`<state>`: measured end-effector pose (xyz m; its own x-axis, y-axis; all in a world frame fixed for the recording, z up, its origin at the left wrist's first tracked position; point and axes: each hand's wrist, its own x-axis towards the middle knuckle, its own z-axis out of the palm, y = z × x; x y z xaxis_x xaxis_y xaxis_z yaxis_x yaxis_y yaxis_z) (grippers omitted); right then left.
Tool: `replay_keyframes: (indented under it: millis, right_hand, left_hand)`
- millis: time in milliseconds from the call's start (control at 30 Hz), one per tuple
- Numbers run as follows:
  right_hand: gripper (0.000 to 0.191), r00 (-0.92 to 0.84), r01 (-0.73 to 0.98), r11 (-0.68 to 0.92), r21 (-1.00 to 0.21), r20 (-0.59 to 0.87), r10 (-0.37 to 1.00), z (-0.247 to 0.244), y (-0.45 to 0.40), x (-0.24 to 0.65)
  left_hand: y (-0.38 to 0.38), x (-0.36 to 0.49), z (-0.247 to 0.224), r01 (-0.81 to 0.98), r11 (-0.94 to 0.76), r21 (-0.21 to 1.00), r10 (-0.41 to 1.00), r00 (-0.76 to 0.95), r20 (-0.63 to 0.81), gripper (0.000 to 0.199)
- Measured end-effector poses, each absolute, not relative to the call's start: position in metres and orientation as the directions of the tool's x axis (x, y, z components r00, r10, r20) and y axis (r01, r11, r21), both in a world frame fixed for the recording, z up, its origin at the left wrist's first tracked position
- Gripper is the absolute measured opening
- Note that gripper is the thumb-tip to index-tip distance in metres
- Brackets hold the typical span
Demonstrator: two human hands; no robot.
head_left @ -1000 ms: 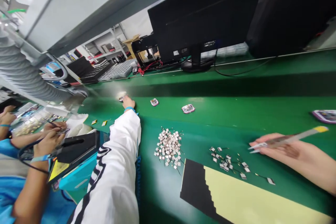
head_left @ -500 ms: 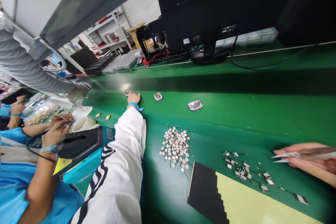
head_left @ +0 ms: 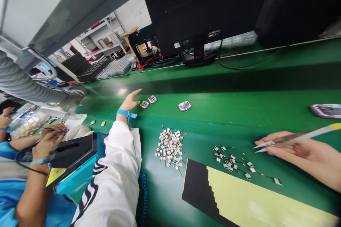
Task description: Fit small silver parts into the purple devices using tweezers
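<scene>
My left hand [head_left: 130, 101], in a white sleeve with a blue wrist strap [head_left: 126, 114], reaches out over the green bench with its index finger stretched out and nothing held. Just right of it lie two small circuit boards in pinkish rims, one board [head_left: 144, 104] nearer and another board [head_left: 152, 99] beside it. A third rimmed board [head_left: 184, 105] lies further right. At the right, my right hand [head_left: 295, 149] grips a pair of tweezers [head_left: 306, 136], whose tips are apart and point left. Below the tips lie several small silvery parts with leads [head_left: 231, 163].
A heap of similar silvery parts [head_left: 170, 145] sits mid-bench. A yellow sheet with black strips [head_left: 239, 195] lies in front. Another rimmed board [head_left: 327, 110] is at the far right. A monitor [head_left: 207, 14] stands behind. A co-worker's hands [head_left: 50, 138] work at the left by a blue-black device [head_left: 77, 156].
My left hand has drawn back from a board, which now lies closer to its neighbour. The index finger is now extended. The view has shifted right, bringing in another board and more of my right hand.
</scene>
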<state>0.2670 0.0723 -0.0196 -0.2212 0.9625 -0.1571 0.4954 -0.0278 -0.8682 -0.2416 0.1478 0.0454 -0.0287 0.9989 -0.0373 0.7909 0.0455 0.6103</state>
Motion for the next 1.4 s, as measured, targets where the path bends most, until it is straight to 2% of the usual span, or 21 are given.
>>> replay_keyframes:
  millis: [67, 133, 267, 500, 633, 733, 933, 1167, 1400]
  right_hand:
    - [0.040, -0.299, 0.458, -0.111, -0.882, -0.270, 0.915, -0.012, 0.072, 0.265]
    - [0.041, -0.302, 0.451, -0.144, -0.881, -0.302, 0.904, -0.004, 0.069, 0.261]
    - [0.044, -0.303, 0.416, -0.151, -0.897, -0.293, 0.907, 0.009, 0.066, 0.254]
    - [0.035, -0.348, 0.382, -0.113, -0.917, -0.256, 0.902, 0.001, 0.065, 0.258]
    - [0.032, -0.379, 0.342, -0.074, -0.937, -0.209, 0.902, 0.000, 0.065, 0.258]
    - [0.033, -0.375, 0.323, -0.077, -0.943, -0.202, 0.905, 0.001, 0.065, 0.258]
    - [0.031, -0.362, 0.324, -0.068, -0.944, -0.190, 0.913, 0.005, 0.063, 0.257]
    - [0.027, -0.348, 0.344, -0.101, -0.933, -0.227, 0.910, 0.011, 0.061, 0.254]
    - [0.030, -0.340, 0.326, -0.099, -0.940, -0.214, 0.916, 0.010, 0.061, 0.255]
  left_hand:
    - [0.146, -0.244, 0.040, 0.795, 0.013, 0.607, 0.999, 0.015, -0.041, 0.087]
    - [0.148, -0.246, 0.032, 0.791, -0.009, 0.612, 0.994, 0.075, -0.083, 0.094]
    - [0.156, -0.234, 0.022, 0.770, -0.085, 0.633, 0.971, 0.207, -0.121, 0.093]
    - [0.145, -0.168, 0.011, 0.701, -0.215, 0.680, 0.934, 0.351, -0.066, 0.091]
    - [0.132, -0.156, 0.011, 0.617, -0.212, 0.758, 0.916, 0.395, -0.065, 0.094]
    - [0.127, -0.160, 0.014, 0.584, -0.197, 0.787, 0.919, 0.390, -0.060, 0.085]
    - [0.127, -0.157, 0.014, 0.685, -0.254, 0.683, 0.948, 0.315, 0.037, 0.065]
    - [0.126, -0.155, 0.012, 0.661, -0.289, 0.692, 0.940, 0.334, 0.073, 0.058]
    - [0.131, -0.157, 0.016, 0.788, -0.346, 0.509, 0.931, 0.355, 0.082, 0.062]
